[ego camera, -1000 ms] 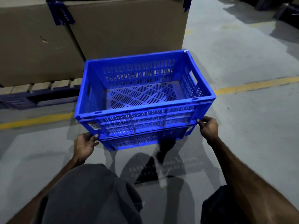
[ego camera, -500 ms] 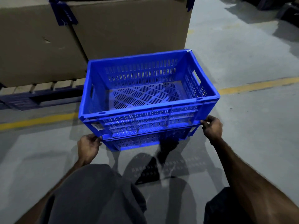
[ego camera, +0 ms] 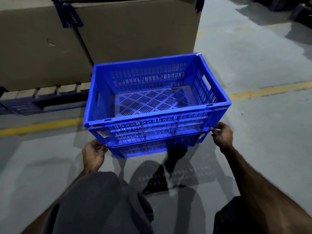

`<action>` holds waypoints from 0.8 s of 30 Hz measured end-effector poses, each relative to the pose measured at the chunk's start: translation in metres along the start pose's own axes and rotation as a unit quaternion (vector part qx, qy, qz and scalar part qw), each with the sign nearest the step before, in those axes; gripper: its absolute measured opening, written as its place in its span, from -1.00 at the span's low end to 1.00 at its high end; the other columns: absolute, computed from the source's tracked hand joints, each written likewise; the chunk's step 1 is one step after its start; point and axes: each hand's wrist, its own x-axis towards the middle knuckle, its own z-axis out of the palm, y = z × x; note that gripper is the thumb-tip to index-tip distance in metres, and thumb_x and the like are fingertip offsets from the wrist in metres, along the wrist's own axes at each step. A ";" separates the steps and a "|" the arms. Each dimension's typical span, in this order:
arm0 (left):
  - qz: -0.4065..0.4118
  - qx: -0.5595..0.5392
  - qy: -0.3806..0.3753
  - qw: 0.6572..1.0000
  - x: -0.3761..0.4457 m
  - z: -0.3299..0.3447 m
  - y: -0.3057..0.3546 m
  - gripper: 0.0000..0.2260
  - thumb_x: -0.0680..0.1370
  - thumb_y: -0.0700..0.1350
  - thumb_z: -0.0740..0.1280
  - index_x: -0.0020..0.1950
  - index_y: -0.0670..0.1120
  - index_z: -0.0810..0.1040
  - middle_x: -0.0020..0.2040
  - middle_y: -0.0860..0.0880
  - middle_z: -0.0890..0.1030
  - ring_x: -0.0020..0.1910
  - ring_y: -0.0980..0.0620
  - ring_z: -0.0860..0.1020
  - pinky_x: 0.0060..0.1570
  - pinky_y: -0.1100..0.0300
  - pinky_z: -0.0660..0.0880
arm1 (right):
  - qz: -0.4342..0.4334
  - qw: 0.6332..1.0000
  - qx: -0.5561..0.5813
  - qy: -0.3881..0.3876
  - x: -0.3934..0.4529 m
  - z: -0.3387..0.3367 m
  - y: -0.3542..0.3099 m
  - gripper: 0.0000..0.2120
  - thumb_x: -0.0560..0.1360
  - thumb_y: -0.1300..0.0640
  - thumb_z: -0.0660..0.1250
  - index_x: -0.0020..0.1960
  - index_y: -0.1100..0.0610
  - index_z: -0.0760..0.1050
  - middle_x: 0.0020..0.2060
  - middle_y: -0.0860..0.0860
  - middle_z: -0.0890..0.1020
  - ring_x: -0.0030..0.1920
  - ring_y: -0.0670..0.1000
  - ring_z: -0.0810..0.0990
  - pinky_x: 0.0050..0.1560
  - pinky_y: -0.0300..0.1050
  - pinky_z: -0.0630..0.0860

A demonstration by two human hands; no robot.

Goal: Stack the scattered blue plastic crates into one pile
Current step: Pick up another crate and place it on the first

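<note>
The top crate (ego camera: 157,105) sits nested on a lower crate (ego camera: 152,147) on the floor, its open mouth facing up and nothing lying on its slotted base. Only a strip of the lower crate's near wall shows under it, just above the left fingertips and beside the right ones.

The left hand (ego camera: 93,155) is at the near left corner, fingers curled in against the edge where the two crates meet; the fingers (ego camera: 101,146) touch the plastic there, though whether they pinch the upper rim or only press against the lower one is hard to make out in the dim light. The right hand (ego camera: 222,136) is at the near right corner, its fingers (ego camera: 215,130) bent and closed around the bottom edge of the top crate. A small white label (ego camera: 103,133) is stuck on the near wall just above the left fingers.

Between the two wrists, just below the crates, a dark shoe (ego camera: 173,155) stands on the grey floor (ego camera: 253,65) amid slotted shadows. Beyond the fingers, past the far wall of the crates, big cardboard boxes (ego camera: 126,29) with blue tape rest on a dark blue pallet (ego camera: 43,103). A yellow line (ego camera: 270,91) painted on the floor runs across behind the crates on both sides. Nearest the camera are the person's knees in dark trousers (ego camera: 101,205).
</note>
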 end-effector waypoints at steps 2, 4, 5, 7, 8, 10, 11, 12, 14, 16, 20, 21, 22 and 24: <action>-0.008 -0.041 -0.004 0.999 -0.002 0.002 0.001 -0.87 0.49 -0.20 0.48 -0.12 0.04 0.64 -0.17 -0.09 0.72 -0.12 -0.20 0.72 -0.01 -0.18 0.65 | 0.000 1.000 0.008 -0.001 0.003 0.002 0.003 -0.91 0.40 -0.04 0.40 -0.15 -0.09 0.51 -0.20 0.01 0.70 -0.19 0.23 0.67 -0.13 0.29 0.61; -0.010 -0.085 -0.004 0.996 -0.004 0.005 0.002 -0.88 0.56 -0.32 0.42 -0.04 -0.11 0.61 -0.10 -0.23 0.68 -0.05 -0.33 0.68 -0.04 -0.12 0.67 | 0.005 1.000 0.021 -0.002 0.003 0.003 0.002 -0.93 0.39 -0.03 0.40 -0.16 -0.13 0.52 -0.21 0.01 0.70 -0.19 0.23 0.68 -0.13 0.30 0.61; -0.012 -0.103 -0.006 0.995 -0.005 0.006 0.003 -0.91 0.57 -0.35 0.40 0.00 -0.19 0.59 -0.08 -0.25 0.66 -0.05 -0.33 0.66 -0.09 -0.01 0.68 | 0.006 1.000 0.025 -0.005 0.003 0.003 0.002 -0.94 0.40 0.00 0.41 -0.17 -0.12 0.53 -0.22 0.01 0.70 -0.18 0.22 0.68 -0.13 0.29 0.62; -0.018 -0.126 -0.013 0.992 -0.005 0.005 0.007 -0.87 0.56 -0.41 0.38 0.05 -0.23 0.56 -0.09 -0.22 0.64 -0.10 -0.22 0.64 -0.21 0.20 0.66 | 0.005 0.999 0.030 -0.012 -0.002 0.001 -0.004 -0.92 0.43 0.12 0.38 -0.19 -0.05 0.55 -0.18 0.03 0.71 -0.14 0.21 0.69 -0.10 0.29 0.62; -0.024 -0.126 -0.017 0.992 -0.005 0.002 0.011 -0.82 0.55 -0.46 0.35 0.05 -0.22 0.55 -0.09 -0.20 0.64 -0.15 -0.11 0.66 -0.26 0.26 0.63 | 0.004 0.999 0.035 -0.011 -0.007 -0.002 -0.011 -0.86 0.44 0.22 0.33 -0.16 -0.01 0.57 -0.12 0.05 0.71 -0.09 0.21 0.70 -0.05 0.26 0.64; -0.036 -0.116 -0.012 0.993 0.001 -0.011 0.018 -0.69 0.50 -0.57 0.26 0.11 -0.23 0.53 -0.04 -0.19 0.64 -0.19 0.01 0.69 -0.30 0.31 0.59 | -0.008 0.999 0.050 0.019 -0.019 -0.014 -0.027 -0.66 0.42 0.39 0.20 0.04 0.12 0.62 0.00 0.12 0.71 0.02 0.20 0.70 0.03 0.11 0.62; -0.035 -0.118 0.000 0.992 0.005 -0.021 0.023 -0.64 0.48 -0.59 0.21 0.14 -0.24 0.53 0.03 -0.21 0.64 -0.15 -0.04 0.69 -0.30 0.31 0.59 | -0.026 0.996 0.056 0.064 -0.026 -0.024 -0.040 -0.60 0.41 0.41 0.16 0.12 0.18 0.62 0.03 0.15 0.70 0.04 0.19 0.70 0.06 0.03 0.59; -0.031 -0.127 0.018 0.991 0.012 -0.033 0.029 -0.62 0.49 -0.58 0.19 0.17 -0.25 0.53 0.09 -0.24 0.63 -0.13 -0.07 0.69 -0.28 0.32 0.60 | -0.056 0.989 0.056 0.126 -0.031 -0.034 -0.053 -0.60 0.42 0.39 0.15 0.14 0.19 0.62 0.04 0.16 0.70 0.05 0.18 0.68 0.08 0.00 0.55; -0.004 -0.144 0.068 0.987 0.032 -0.058 0.048 -0.67 0.54 -0.51 0.19 0.19 -0.23 0.56 0.12 -0.28 0.63 -0.20 0.04 0.70 -0.27 0.33 0.60 | -0.162 0.956 0.052 0.241 -0.039 -0.054 -0.085 -0.69 0.46 0.32 0.19 0.09 0.16 0.63 0.01 0.11 0.68 0.03 0.17 0.64 0.09 0.04 0.52; 0.049 -0.119 0.113 0.985 0.056 -0.078 0.078 -0.79 0.59 -0.32 0.28 0.17 -0.18 0.61 0.10 -0.30 0.66 -0.16 -0.03 0.71 -0.27 0.31 0.60 | -0.298 0.916 0.043 0.265 -0.049 -0.064 -0.121 -0.77 0.48 0.34 0.26 0.04 0.18 0.62 -0.04 0.11 0.65 -0.01 0.18 0.60 0.04 0.11 0.51; 0.194 0.022 0.165 0.967 0.091 -0.082 0.165 -0.79 0.53 -0.03 0.35 0.05 -0.11 0.67 -0.06 -0.15 0.72 -0.06 -0.13 0.68 -0.03 0.02 0.63 | -0.486 0.857 -0.068 0.155 -0.074 -0.047 -0.193 -0.90 0.52 0.20 0.35 -0.01 0.11 0.62 -0.03 0.03 0.65 0.00 0.14 0.60 0.05 0.13 0.47; 0.223 0.071 0.158 0.959 0.099 -0.073 0.188 -0.79 0.53 -0.02 0.35 0.05 -0.10 0.68 -0.06 -0.12 0.72 -0.06 -0.09 0.67 0.01 0.02 0.60 | -0.496 0.857 -0.104 0.094 -0.077 -0.037 -0.208 -0.89 0.55 0.08 0.34 0.01 0.07 0.62 -0.02 0.00 0.66 0.01 0.11 0.61 0.06 0.11 0.47; 0.252 0.120 0.137 0.950 0.107 -0.063 0.210 -0.78 0.54 0.00 0.35 0.07 -0.08 0.68 -0.03 -0.11 0.72 -0.03 -0.09 0.66 0.04 0.02 0.58 | -0.486 0.862 -0.143 0.015 -0.080 -0.027 -0.223 -0.80 0.59 -0.05 0.30 0.03 0.03 0.62 0.00 -0.03 0.66 0.02 0.09 0.63 0.06 0.08 0.50; 0.313 0.221 0.058 0.922 0.128 -0.032 0.247 -0.68 0.54 0.08 0.36 0.18 -0.08 0.65 0.11 -0.12 0.71 0.11 -0.13 0.64 0.15 -0.01 0.55 | -0.446 0.856 -0.224 -0.135 -0.080 -0.007 -0.247 -0.56 0.60 -0.31 0.14 0.08 -0.03 0.63 0.06 -0.06 0.68 0.06 0.06 0.64 0.04 0.05 0.54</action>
